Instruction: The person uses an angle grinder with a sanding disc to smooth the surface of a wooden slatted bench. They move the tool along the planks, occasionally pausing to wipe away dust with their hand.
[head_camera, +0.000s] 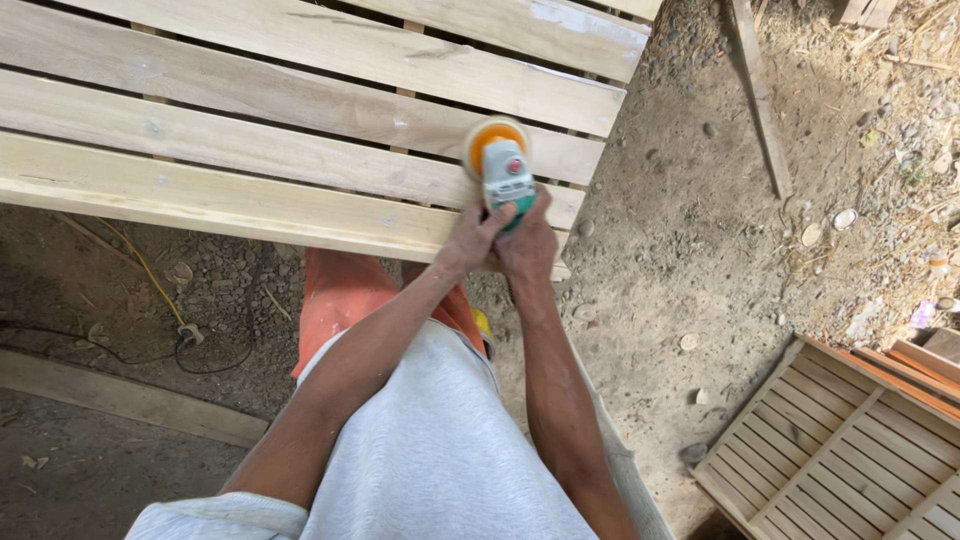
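1. The left hand (470, 238) and the right hand (528, 245) both clench the green-grey body of a sander (503, 170), side by side at its rear end.
2. The sander's orange disc (494, 140) lies on a pale plank (250, 150) of a slatted frame (300, 60), near the frame's right end and close to a gap between planks.
3. The frame lies flat above bare dirt (690, 230) strewn with stones; the person stands at its near edge, in orange trousers (340, 300).
4. A yellow cord (150, 275) and a black cable (60, 335) trail over the ground under the near plank, at the left.
5. A smaller slatted panel (830, 450) lies at lower right, well apart from the hands.
6. Risks, as a judgement: the disc may catch on the plank's edge or dip into the gap and kick the tool, since it works so near both.
7. Tilting the disc would likely gouge the wood.
8. The cables could snag on a foot or under the frame.
9. Both hands sit just behind the disc, so a slip forward may bring fingers to it.
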